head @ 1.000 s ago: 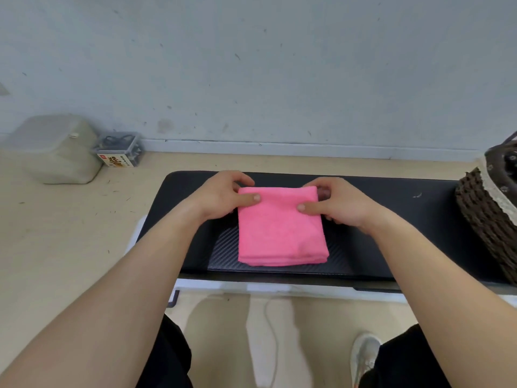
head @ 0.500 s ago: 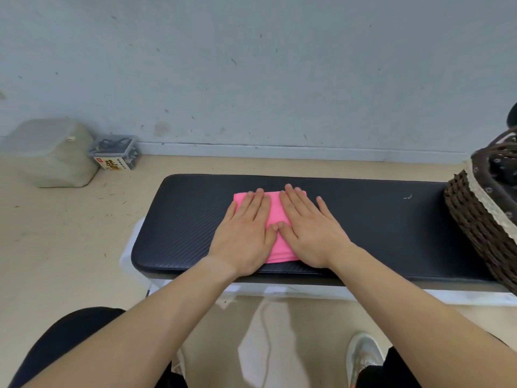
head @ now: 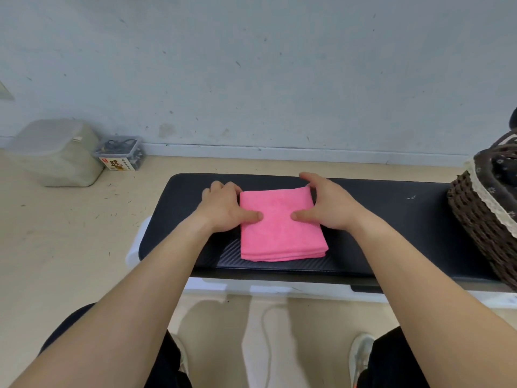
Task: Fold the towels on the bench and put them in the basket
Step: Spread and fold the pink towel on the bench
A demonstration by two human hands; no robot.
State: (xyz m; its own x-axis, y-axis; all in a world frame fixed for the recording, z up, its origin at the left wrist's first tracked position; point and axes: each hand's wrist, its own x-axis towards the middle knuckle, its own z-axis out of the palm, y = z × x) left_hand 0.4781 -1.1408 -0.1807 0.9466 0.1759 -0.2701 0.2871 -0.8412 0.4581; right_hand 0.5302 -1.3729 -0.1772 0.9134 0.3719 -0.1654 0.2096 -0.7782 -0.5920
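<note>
**A:** Where is the towel?

**B:** The pink towel (head: 279,225) lies folded into a thick square, with several layers showing along its near edge. It sits on the padded black surface (head: 391,219), about midway along and close to the front edge.

**A:** And the hands?

**B:** The left hand (head: 223,210) holds the towel's left side and the right hand (head: 327,205) its right side. Each thumb lies on top, and the fingers (head: 223,187) curl down round the edge. Whether the tips reach under the cloth is hidden. I read it as a grip on both sides, so the stack keeps its folds when raised.

**A:** So the folding is done?

**B:** It looks so. The step left would be the carry to the wicker basket (head: 486,219), which stands at the surface's right end, well apart from the towel. Holding both sides makes sense, since a one-handed lift could let the layers slide open.

**A:** Anything readable?

**B:** A small clear box (head: 120,158) stands on the floor by the wall, beside a pale lidded tub (head: 56,155). It bears a red and yellow label with dark characters, too small to read. The basket has a lace trim and a dark flowered lining, and no writing. No other towel is in view.
</note>
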